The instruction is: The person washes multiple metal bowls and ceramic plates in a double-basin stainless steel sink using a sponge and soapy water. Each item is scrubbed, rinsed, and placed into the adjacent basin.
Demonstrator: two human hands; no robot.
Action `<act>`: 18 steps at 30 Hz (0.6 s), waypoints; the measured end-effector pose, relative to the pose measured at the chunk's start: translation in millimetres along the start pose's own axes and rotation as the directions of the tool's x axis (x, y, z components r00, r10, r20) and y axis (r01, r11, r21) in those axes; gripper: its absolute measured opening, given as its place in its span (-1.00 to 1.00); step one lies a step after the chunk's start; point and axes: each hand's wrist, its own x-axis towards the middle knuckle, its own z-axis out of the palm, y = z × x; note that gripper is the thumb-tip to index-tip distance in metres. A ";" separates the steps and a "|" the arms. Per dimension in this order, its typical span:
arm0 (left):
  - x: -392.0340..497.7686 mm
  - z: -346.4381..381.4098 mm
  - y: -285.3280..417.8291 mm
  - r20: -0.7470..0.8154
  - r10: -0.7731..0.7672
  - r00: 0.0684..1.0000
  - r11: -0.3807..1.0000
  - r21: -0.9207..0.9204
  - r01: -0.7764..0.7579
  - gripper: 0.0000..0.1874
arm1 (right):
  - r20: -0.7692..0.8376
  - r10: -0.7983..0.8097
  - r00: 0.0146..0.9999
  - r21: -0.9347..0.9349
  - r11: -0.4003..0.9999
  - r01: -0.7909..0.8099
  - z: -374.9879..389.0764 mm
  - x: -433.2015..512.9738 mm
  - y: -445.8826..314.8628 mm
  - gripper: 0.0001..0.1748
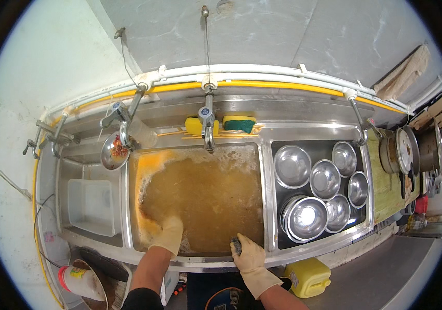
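Murky brown water (pixel 205 193) with foam at its edges fills the middle sink basin (pixel 266 193). My left hand (pixel 169 234), in a cream rubber glove, reaches into it at the front left. Its fingers are under the surface, so whatever they touch is hidden. At the basin's front right edge, my right hand (pixel 250 254), gloved the same way, grips a grey metal scouring pad (pixel 236 245). In the right basin, several stainless steel bowls (pixel 325 180) lie facing up, some of them stacked at the front left.
Chrome faucets (pixel 207 128) overhang the sinks. Behind the water sit a yellow sponge (pixel 192 126), a green-and-yellow sponge (pixel 239 123) and chopsticks (pixel 221 136). A bowl with red scraps (pixel 115 151) rests at the left divider. The left basin holds a plastic tub (pixel 91 207); a yellow jerrycan (pixel 308 277) stands below.
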 end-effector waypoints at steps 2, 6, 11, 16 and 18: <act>-5.7 9.6 11.2 0.002 0.000 1.000 1.000 0.018 0.000 -0.35 | -0.014 0.011 1.000 0.024 1.000 -0.011 -1.6 -0.1 0.0 -0.52; -16.7 21.6 21.9 -0.019 -0.004 1.000 1.000 0.013 0.004 -0.37 | -0.036 -0.002 0.999 0.001 1.000 0.002 0.6 0.9 5.2 -0.50; -12.4 2.5 15.2 -0.047 -0.003 0.999 1.000 0.016 0.004 -0.40 | -0.018 -0.017 1.000 0.002 1.000 0.017 3.6 -0.1 0.6 -0.51; 0.8 -9.9 27.9 -0.055 0.044 0.998 0.999 0.022 -0.043 -0.42 | -0.056 -0.023 0.998 0.001 1.000 0.023 3.6 -0.7 1.2 -0.53; 7.8 -11.9 37.1 -0.054 0.063 0.997 0.998 0.020 -0.062 -0.43 | -0.068 -0.027 0.997 -0.007 1.000 0.027 4.7 -1.8 0.7 -0.53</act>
